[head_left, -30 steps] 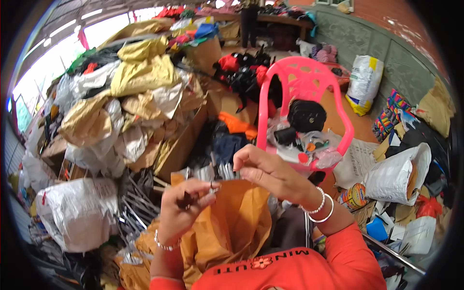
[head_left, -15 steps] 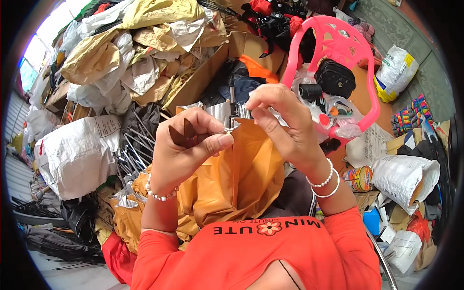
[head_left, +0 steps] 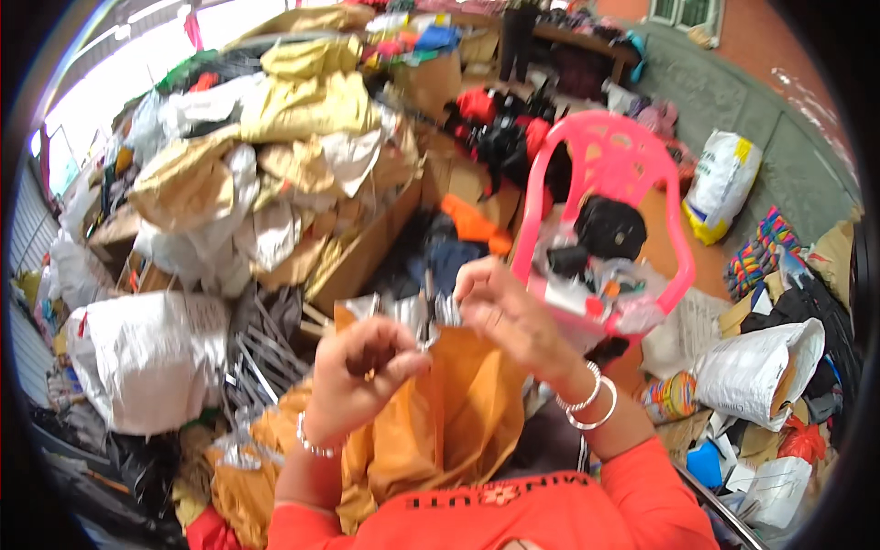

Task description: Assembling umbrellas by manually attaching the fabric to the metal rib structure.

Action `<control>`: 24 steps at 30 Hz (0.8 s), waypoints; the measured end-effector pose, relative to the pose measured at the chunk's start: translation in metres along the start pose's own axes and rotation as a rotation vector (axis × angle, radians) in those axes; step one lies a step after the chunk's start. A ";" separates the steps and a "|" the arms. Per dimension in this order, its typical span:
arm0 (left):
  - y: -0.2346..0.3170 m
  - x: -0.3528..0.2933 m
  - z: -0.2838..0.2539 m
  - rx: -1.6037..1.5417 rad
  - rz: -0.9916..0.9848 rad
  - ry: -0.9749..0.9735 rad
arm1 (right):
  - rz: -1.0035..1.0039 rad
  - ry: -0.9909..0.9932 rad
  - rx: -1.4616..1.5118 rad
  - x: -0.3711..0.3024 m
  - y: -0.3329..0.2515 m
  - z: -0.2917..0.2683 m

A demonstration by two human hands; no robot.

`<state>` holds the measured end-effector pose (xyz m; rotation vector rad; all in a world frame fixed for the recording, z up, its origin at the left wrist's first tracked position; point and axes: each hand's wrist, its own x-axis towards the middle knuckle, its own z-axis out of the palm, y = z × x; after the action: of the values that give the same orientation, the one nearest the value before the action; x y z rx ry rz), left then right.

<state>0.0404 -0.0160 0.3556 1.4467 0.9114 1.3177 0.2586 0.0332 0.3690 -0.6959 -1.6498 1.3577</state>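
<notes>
Mustard-orange fabric [head_left: 477, 390] lies in folds over my lap. At its top edge, thin silvery metal rods [head_left: 399, 312] and a dark upright shaft [head_left: 429, 293] stand between my hands, like parts of an umbrella frame. My left hand [head_left: 362, 371] is closed left of the shaft, thumb and forefinger pinched beside a small pale metal bit [head_left: 423, 346]. Blur hides what exactly it grips. To the right of the shaft, my right hand [head_left: 513, 321] is raised with fingers bent and thumb tip near the forefinger; anything between them is too small to make out.
A pink plastic chair [head_left: 680, 229] at right bears a black pouch [head_left: 612, 227] and plastic bags. Crumpled wrapping [head_left: 302, 110] heaps up beyond a cardboard box [head_left: 380, 238]. White sacks [head_left: 151, 357] and loose metal rods [head_left: 261, 353] lie left; another white sack [head_left: 761, 362] lies right.
The view has tilted up, showing more background, and my hands sit lower in it. The dark brown pointed pieces seen in my left hand no longer show. My right hand stays raised beside the shaft.
</notes>
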 end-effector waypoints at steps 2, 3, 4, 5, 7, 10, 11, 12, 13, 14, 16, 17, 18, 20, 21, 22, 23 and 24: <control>0.008 -0.001 -0.003 0.062 -0.021 -0.048 | 0.003 -0.050 -0.101 0.000 -0.016 0.008; 0.015 -0.003 0.001 0.064 0.010 -0.059 | -0.023 -0.042 -0.119 -0.001 -0.028 0.009; 0.022 -0.003 0.005 -0.008 0.028 -0.054 | -0.131 -0.093 -0.280 -0.001 -0.040 0.009; 0.023 -0.004 0.008 -0.083 0.033 -0.049 | -0.225 -0.143 -0.435 -0.002 -0.045 0.009; 0.028 -0.003 0.012 -0.155 0.043 -0.055 | -0.323 -0.182 -0.597 -0.003 -0.052 0.011; 0.034 -0.006 0.019 -0.182 0.018 -0.050 | -0.391 -0.083 -0.769 -0.005 -0.054 0.019; 0.034 -0.006 0.019 -0.181 0.017 -0.058 | -0.390 -0.076 -0.770 -0.007 -0.055 0.018; 0.032 -0.006 0.018 -0.173 0.026 -0.058 | -0.371 -0.102 -0.800 -0.008 -0.057 0.018; 0.031 -0.007 0.017 -0.164 0.034 -0.054 | -0.353 -0.133 -0.829 -0.010 -0.059 0.017; 0.030 -0.007 0.017 -0.157 0.042 -0.049 | -0.334 -0.165 -0.858 -0.010 -0.060 0.017; 0.028 -0.008 0.015 -0.154 0.036 -0.057 | -0.335 -0.154 -0.836 -0.009 -0.056 0.016; 0.028 -0.009 0.015 -0.151 0.032 -0.063 | -0.338 -0.144 -0.815 -0.008 -0.053 0.016; 0.028 -0.009 0.016 -0.150 0.029 -0.074 | -0.339 -0.130 -0.797 -0.008 -0.051 0.015; 0.031 -0.011 0.018 -0.150 0.020 -0.060 | -0.316 -0.090 -0.746 -0.003 -0.045 0.004; 0.033 -0.012 0.018 -0.148 0.012 -0.039 | -0.295 -0.056 -0.690 0.001 -0.043 -0.002; 0.034 -0.012 0.018 -0.146 0.004 -0.018 | -0.275 -0.023 -0.636 0.003 -0.042 -0.005; 0.034 -0.013 0.018 -0.145 0.005 -0.016 | -0.276 -0.024 -0.635 0.000 -0.043 -0.001; 0.033 -0.013 0.017 -0.155 0.004 -0.021 | -0.291 -0.084 -0.642 -0.004 -0.044 0.005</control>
<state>0.0531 -0.0406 0.3841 1.3410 0.7758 1.3429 0.2606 0.0171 0.4098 -0.7221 -2.1819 0.6487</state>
